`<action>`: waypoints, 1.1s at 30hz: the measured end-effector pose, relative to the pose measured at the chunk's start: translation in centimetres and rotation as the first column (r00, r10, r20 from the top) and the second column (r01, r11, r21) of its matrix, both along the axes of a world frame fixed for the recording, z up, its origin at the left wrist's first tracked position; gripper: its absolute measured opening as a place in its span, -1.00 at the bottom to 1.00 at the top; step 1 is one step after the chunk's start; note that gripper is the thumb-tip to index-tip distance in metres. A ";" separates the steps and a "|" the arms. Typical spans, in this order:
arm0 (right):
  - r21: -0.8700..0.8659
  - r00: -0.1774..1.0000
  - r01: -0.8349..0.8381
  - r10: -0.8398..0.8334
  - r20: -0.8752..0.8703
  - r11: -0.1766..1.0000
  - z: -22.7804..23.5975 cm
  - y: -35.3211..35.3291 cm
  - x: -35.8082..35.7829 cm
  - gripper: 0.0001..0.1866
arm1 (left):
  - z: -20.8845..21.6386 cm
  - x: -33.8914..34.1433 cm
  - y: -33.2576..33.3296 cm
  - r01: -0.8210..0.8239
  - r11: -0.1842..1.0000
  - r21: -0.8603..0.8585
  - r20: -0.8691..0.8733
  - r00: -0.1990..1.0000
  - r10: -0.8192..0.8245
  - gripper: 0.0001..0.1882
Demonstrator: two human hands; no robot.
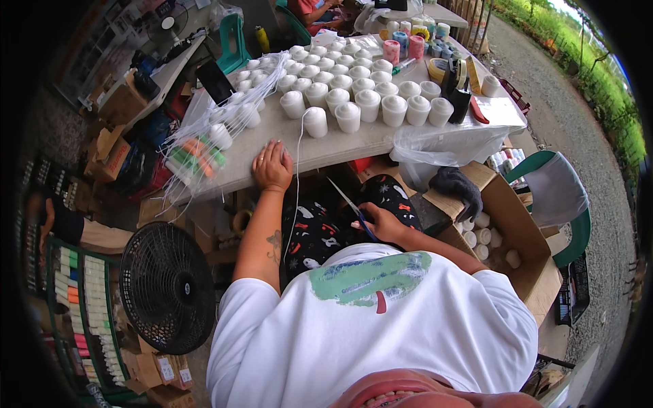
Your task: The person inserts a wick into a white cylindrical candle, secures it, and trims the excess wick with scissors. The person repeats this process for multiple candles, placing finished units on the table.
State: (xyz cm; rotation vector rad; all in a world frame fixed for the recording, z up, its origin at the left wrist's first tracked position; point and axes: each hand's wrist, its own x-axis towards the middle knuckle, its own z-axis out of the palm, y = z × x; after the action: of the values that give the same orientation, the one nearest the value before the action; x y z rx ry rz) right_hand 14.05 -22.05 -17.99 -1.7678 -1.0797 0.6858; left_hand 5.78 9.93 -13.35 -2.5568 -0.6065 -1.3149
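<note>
My left hand (273,165) lies flat on the table's near edge, its fingers stretched out and nothing in them. Over my lap, my right hand (378,223) grips a pair of scissors (347,195), blades pointing up and away toward the table. A long white string (296,173) runs from beside the nearest white candle (315,122) over the table edge and down past my left forearm. Rows of white, dome-topped candles (367,105) cover the middle of the table (309,151). Left of them spreads a bundle of white strings (235,112), partly lying over several candles.
Colored candles (391,52), tape rolls (437,68) and a red-handled tool (479,111) are at the table's far right. Clear plastic (442,144) hangs over the edge. A cardboard box (520,231) of white candles stands right; a black fan (167,288) stands left. Another person sits beyond.
</note>
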 end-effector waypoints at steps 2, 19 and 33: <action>-0.004 1.000 0.002 -0.002 -0.003 1.000 0.1 0.0 0.0 -0.40 | 0.0 0.1 -0.1 -0.007 1.000 -0.008 -0.004 1.000 0.007 -0.67; 0.114 0.887 -0.087 0.129 -0.443 0.990 0.4 0.1 1.3 -0.52 | 4.3 -0.4 -4.9 0.221 0.610 -0.761 0.023 0.949 -0.314 -0.64; 0.323 0.506 -0.300 0.437 -0.744 0.898 10.0 8.2 5.3 -0.28 | 10.4 0.2 -3.9 0.430 0.374 -0.822 0.375 0.902 -0.212 -0.81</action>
State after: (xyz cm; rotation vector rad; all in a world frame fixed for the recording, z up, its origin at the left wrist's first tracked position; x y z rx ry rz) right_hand 19.35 -13.86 -7.94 -0.8544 -0.8060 1.4630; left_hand 5.97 6.07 -2.92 -3.5785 -1.1498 -1.7356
